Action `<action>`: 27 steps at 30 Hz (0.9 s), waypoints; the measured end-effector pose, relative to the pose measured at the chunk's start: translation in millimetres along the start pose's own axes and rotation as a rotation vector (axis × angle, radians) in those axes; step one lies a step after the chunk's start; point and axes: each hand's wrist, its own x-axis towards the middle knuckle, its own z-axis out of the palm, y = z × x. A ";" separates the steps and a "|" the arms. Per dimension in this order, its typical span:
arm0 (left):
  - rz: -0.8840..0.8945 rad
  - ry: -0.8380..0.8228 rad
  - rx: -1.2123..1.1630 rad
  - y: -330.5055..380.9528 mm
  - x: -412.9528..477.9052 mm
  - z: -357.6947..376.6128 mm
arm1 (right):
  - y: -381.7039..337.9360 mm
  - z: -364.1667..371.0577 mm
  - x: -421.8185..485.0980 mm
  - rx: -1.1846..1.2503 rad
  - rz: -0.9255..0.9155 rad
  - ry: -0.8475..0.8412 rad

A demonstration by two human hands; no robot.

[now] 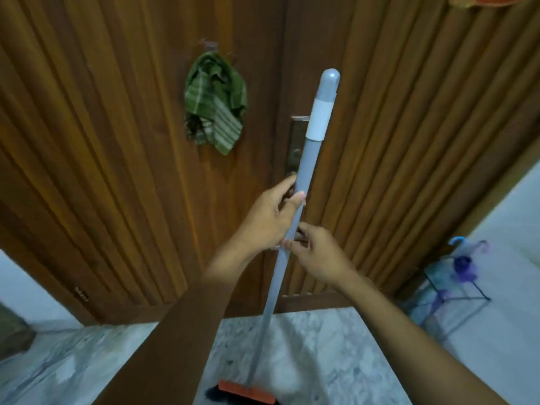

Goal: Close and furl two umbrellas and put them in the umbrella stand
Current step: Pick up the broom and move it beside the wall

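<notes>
A broom with a long grey handle (309, 153) and an orange head (248, 391) with black bristles stands nearly upright on the marble floor in front of me. My left hand (271, 217) grips the handle at mid-height. Just below it, my right hand (318, 255) holds the same handle with curled fingers. At the right, by the wall, stands a dark wire umbrella stand (455, 290) with furled blue and purple umbrellas (464, 264) in it; their handles stick out at the top.
A ribbed wooden door (117, 141) fills the view ahead, with a metal lock plate (295, 147) behind the broom handle. A green striped cloth (216, 103) hangs on the door. White wall (511, 229) lies to the right, marble floor (321, 361) below.
</notes>
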 end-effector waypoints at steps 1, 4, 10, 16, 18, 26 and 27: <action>0.019 -0.031 -0.020 13.2 -0.1 23.2 | 6.3 -18.7 -21.5 -0.009 0.008 0.044; 0.057 -0.129 -0.110 50.9 -0.2 92.3 | 27.6 -72.4 -83.2 -0.067 0.027 0.170; 0.081 -0.392 -0.351 130.6 4.5 253.7 | 72.6 -183.9 -214.4 -0.117 0.187 0.476; 0.160 -0.669 -0.512 168.4 20.6 411.2 | 133.5 -271.0 -307.4 -0.189 0.406 0.766; 0.146 -0.747 -0.553 175.8 30.0 461.1 | 158.0 -298.7 -327.6 -0.218 0.483 0.839; 0.137 -1.079 -0.585 194.1 74.9 653.4 | 257.0 -406.6 -377.2 -0.234 0.753 1.052; 0.147 -1.127 -0.574 196.2 79.3 674.7 | 268.7 -417.1 -382.3 -0.220 0.782 1.078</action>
